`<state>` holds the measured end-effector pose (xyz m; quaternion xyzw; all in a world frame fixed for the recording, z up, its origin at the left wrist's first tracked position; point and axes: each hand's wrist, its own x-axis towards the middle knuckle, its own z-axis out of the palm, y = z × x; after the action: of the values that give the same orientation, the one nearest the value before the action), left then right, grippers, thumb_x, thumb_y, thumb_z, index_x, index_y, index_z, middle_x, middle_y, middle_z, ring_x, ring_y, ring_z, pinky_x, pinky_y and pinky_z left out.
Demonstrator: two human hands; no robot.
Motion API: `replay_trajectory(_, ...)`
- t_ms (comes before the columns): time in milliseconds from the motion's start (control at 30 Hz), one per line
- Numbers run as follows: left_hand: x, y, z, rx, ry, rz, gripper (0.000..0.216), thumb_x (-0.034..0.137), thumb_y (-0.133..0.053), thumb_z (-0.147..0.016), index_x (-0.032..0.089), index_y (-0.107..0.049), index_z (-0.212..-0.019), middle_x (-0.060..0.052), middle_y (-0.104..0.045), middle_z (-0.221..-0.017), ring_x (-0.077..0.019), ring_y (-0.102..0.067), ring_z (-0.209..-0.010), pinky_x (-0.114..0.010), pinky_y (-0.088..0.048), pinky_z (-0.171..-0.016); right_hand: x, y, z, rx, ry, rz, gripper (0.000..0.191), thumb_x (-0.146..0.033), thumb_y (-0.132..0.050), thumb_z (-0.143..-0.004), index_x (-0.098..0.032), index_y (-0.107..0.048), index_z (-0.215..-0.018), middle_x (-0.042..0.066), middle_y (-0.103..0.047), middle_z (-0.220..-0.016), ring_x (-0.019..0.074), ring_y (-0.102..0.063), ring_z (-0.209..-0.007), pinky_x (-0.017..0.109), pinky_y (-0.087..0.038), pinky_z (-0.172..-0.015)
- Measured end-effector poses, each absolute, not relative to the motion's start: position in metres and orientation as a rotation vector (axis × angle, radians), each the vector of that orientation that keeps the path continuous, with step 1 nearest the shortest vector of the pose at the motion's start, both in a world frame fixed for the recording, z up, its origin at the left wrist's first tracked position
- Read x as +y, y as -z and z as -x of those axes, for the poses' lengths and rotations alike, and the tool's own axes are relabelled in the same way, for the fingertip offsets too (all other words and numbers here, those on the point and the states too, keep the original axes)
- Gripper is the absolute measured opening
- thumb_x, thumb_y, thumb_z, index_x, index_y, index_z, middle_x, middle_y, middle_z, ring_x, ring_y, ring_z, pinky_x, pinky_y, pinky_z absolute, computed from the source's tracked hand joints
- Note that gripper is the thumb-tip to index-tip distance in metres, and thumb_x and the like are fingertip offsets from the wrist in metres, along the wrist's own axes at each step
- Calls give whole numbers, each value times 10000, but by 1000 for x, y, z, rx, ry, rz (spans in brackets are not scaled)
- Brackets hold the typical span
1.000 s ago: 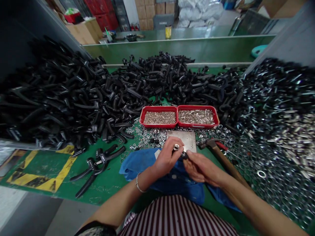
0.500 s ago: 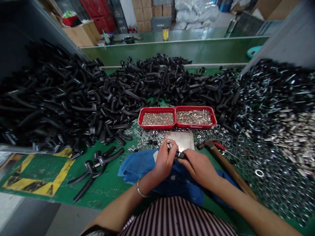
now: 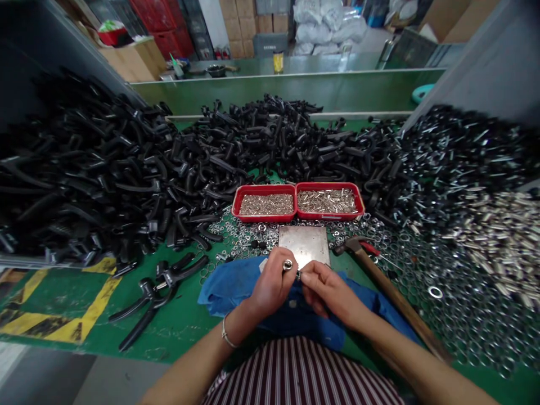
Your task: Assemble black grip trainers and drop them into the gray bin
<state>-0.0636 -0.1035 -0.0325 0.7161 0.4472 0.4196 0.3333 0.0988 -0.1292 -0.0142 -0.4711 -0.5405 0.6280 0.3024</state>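
Holding a shiny silver, round-ended metal piece (image 3: 287, 265) in the left hand (image 3: 270, 286), with fingers curled closely round it, above the rumpled blue cloth (image 3: 228, 287) and just on the near side of the flat, square silver metal plate (image 3: 310, 242). Pointing its round end up toward the camera. Seen almost end-on, with the rest hidden in the fist, so cannot tell the exact slant or length of its long axis. Pinching a tiny dark piece (image 3: 299, 275) between thumb and fingertips of the right hand (image 3: 333, 289), in a narrow grip, just to the right of the silver end; cannot tell which way it points, or whether joined to the silver piece. Can see, beyond the plate, two red plastic trays (image 3: 264, 218) side by side, and, near the right forearm, a claw hammer with a brown wooden handle (image 3: 390, 288), slanting head-away.
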Motion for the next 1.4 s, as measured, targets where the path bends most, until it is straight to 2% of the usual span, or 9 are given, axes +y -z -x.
replay_trajectory(100, -109, 29, 65, 1325, -1121, -1735, 174, 274, -374, -1010, 200, -510, -933, -39, -550, -905, -168, -539, -856, -304, -448, -812, -137, 13, -95, -1567, -1446, 1311, 267, -483, -511, -965, -220, -487, -923, -19, -582, -710, 124, -529, -600, 230, -401, -542)
replay_trajectory(233, -99, 21, 66, 1244, -1002, -1877, 143, 274, -395, -1001, 199, -496, -933, -43, -535, -935, -173, -523, -886, -317, -443, -846, -140, 9, -101, -1678, -1660, 1279, 310, -483, -330, -1031, -225, -455, -912, -32, -598, -646, 118, -478, -483, 241, -384, -497)
replay_trajectory(367, -63, 25, 59, 1122, -577, -2212, 157, 269, -395, -992, 180, -517, -952, -65, -536, -973, -206, -521, -928, -364, -454, -874, -131, 14, -128, -2102, -875, 1579, 197, -375, -447, -1005, -210, -555, -997, 84, -637, -977, 228, -608, -898, 355, -475, -783)
replay_trajectory(467, -38, 34, 44, 1076, -314, -2484, 158, 246, -445, -960, 151, -564, -919, -95, -555, -976, -243, -524, -952, -409, -451, -886, -123, 26, -146, -2192, -451, 1769, 176, -305, -481, -981, -194, -575, -1080, 130, -598, -1066, 292, -580, -1016, 408, -483, -816)
replay_trajectory(633, -17, 23, 24, 978, -221, -2679, 310, 414, -621, -878, 128, -625, -997, -133, -597, -1029, -296, -537, -993, -458, -440, -885, -119, 35, -160, -2148, -651, 1641, 118, -275, -493, -974, -195, -578, -990, 86, -604, -974, 237, -597, -921, 374, -494, -819)
replay_trajectory(733, 14, 2, 14, 988, -388, -2651, 178, 319, -562, -928, 173, -644, -988, -85, -634, -992, -252, -546, -980, -403, -428, -891, -114, 28, -184, -1927, -699, 1639, 137, -324, -524, -960, -204, -573, -1006, 64, -609, -962, 203, -590, -850, 336, -490, -772)
replay_trajectory(900, 89, -6, -10, 1207, -154, -2769, 171, 132, -539, -887, 132, -705, -930, -143, -682, -1007, -267, -597, -1010, -386, -425, -889, -78, 32, -270, -1719, -330, 1929, 278, -429, -534, -922, -171, -602, -1003, 82, -606, -908, 205, -566, -744, 343, -467, -690)
replay_trajectory(1100, 113, 7, -20, 1178, 13, -2757, 123, 104, -604, -809, 103, -727, -798, -174, -722, -906, -288, -659, -949, -388, -433, -888, -100, 43, -323, -2034, -43, 1941, 345, -436, -465, -944, -167, -624, -1090, 146, -637, -1023, 298, -595, -956, 473, -441, -904)
replay_trajectory(1400, 69, 1, -5, 1165, -679, -2461, 192, 177, -454, -971, 140, -634, -1030, -97, -672, -996, -200, -618, -951, -324, -461, -853, -147, 54, -264, -2071, -516, 2016, 332, -459, -471, -942, -178, -613, -1046, 135, -678, -944, 287, -651, -860, 401, -510, -751)
